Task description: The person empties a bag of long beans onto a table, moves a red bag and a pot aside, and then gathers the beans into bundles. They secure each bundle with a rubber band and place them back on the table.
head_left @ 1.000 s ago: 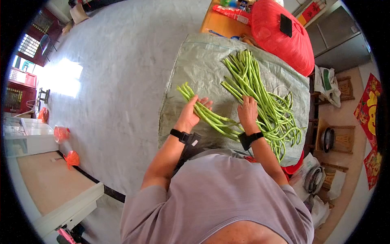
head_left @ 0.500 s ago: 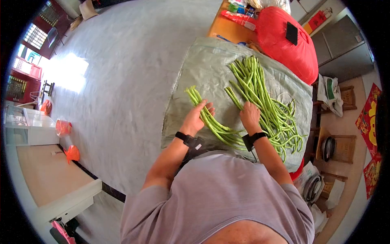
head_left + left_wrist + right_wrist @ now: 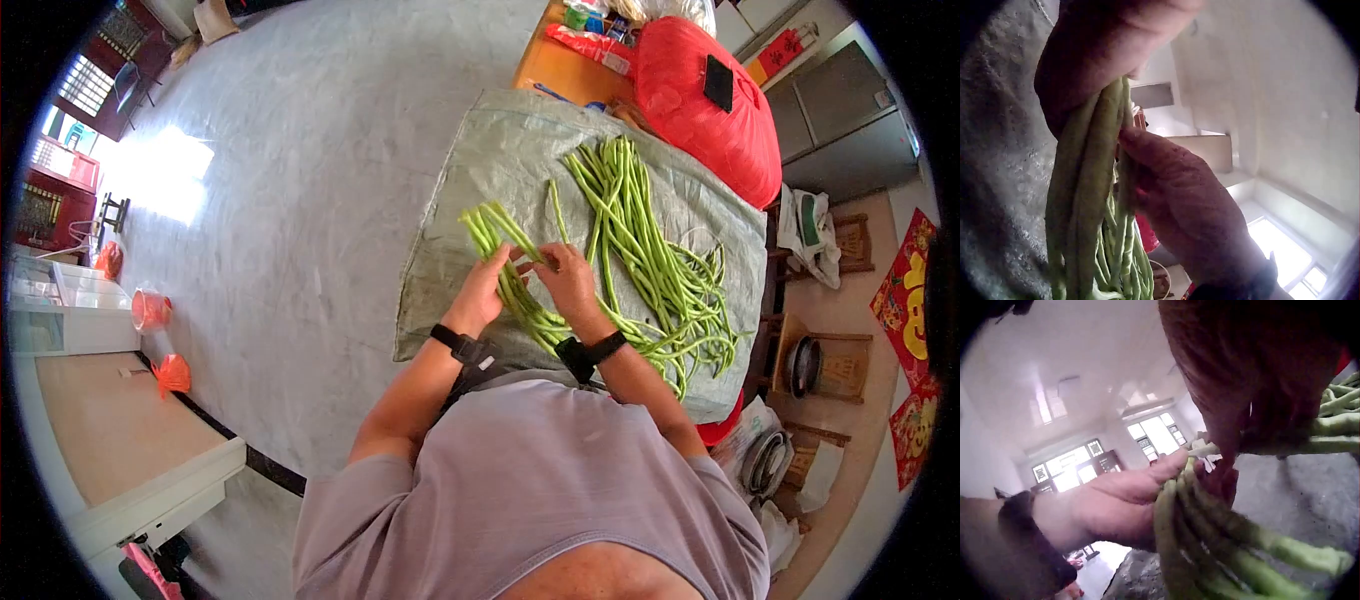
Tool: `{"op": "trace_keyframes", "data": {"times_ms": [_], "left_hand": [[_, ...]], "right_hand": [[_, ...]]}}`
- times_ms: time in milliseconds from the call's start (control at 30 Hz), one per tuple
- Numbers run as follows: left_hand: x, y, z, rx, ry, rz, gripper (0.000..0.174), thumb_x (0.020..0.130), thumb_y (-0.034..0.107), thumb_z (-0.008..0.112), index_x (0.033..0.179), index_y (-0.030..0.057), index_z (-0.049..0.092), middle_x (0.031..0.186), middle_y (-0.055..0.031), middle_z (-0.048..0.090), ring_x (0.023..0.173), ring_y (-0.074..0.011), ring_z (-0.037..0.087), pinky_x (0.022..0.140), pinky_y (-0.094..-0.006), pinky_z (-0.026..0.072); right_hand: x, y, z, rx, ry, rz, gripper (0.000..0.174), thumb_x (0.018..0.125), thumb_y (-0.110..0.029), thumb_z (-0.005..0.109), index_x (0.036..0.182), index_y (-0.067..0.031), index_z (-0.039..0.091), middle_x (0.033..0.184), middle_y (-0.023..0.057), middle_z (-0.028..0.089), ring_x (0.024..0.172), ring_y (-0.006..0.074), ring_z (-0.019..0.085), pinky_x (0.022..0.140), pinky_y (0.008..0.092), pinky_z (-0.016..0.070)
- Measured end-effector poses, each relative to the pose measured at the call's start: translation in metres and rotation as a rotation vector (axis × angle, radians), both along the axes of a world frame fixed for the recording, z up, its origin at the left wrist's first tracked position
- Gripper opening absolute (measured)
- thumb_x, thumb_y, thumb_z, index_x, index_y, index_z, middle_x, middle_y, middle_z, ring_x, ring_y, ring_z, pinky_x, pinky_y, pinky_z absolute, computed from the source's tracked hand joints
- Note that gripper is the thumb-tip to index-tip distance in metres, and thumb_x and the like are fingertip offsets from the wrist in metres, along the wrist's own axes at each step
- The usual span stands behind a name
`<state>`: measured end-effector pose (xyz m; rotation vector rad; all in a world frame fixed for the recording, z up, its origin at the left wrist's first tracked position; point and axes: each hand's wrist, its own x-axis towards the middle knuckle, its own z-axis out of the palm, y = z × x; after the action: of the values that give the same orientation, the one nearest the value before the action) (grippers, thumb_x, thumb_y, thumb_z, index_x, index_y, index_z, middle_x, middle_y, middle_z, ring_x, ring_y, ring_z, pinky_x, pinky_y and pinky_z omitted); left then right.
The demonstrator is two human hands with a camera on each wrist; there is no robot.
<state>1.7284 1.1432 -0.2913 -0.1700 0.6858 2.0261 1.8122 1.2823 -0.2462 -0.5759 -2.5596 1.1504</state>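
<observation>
My left hand [image 3: 478, 293] grips a bunch of green long beans [image 3: 540, 325], their pale ends fanning out beyond the thumb. Right beside it, my right hand [image 3: 570, 283] pinches more long beans against that bunch. The right wrist view shows the left thumb lying across the held beans [image 3: 1235, 556], with the right fingers close at the thumb tip. To the right a large pile of long beans [image 3: 640, 225] lies on a grey-green woven sack [image 3: 470, 165]. One bean [image 3: 556, 205] stands apart, left of the pile, its lower part behind the right hand.
A big red plastic bag [image 3: 700, 130] with a black phone [image 3: 718, 83] on top sits at the sack's far right. Behind it is an orange tabletop [image 3: 545, 75] holding small items. Wooden chairs [image 3: 835, 365] line the right wall.
My right hand has moved left from the pile's edge to the left hand, bringing beans along. The left hand keeps its grip on the bunch. The head view has shifted slightly.
</observation>
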Motion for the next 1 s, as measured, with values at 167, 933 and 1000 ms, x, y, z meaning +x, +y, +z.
{"op": "trace_keyframes", "data": {"times_ms": [167,933,1000], "left_hand": [[-0.002,0.005,-0.009,0.039,0.06,-0.056,0.044,0.095,0.036,0.055,0.124,0.0029,0.055,0.119,-0.007,0.059,0.103,-0.019,0.057,0.09,-0.034,0.0474],[0.004,0.012,-0.009,-0.081,-0.064,0.009,0.021,0.089,0.023,0.065,0.102,0.0065,0.06,0.096,-0.0056,0.065,0.092,-0.0211,0.061,0.082,-0.0398,0.0514],[0.004,0.01,-0.013,-0.047,-0.068,-0.006,0.025,0.09,0.023,0.064,0.108,0.0064,0.059,0.105,-0.0068,0.064,0.095,-0.0212,0.061,0.084,-0.0401,0.0508]], "right_hand": [[0.003,-0.013,0.001,-0.084,0.011,0.016,0.03,0.075,-0.009,0.071,0.105,-0.0065,0.064,0.09,0.0138,0.061,0.084,0.0322,0.059,0.074,0.0394,0.0481],[0.023,0.037,-0.013,0.133,-0.209,-0.037,0.029,0.087,-0.022,0.058,0.114,-0.0111,0.061,0.097,0.0143,0.065,0.091,0.0345,0.062,0.075,0.0449,0.0492],[0.033,0.031,-0.008,0.189,-0.196,0.073,0.029,0.087,-0.02,0.058,0.115,-0.013,0.062,0.095,0.0131,0.065,0.089,0.0341,0.062,0.074,0.0445,0.0496]]}}
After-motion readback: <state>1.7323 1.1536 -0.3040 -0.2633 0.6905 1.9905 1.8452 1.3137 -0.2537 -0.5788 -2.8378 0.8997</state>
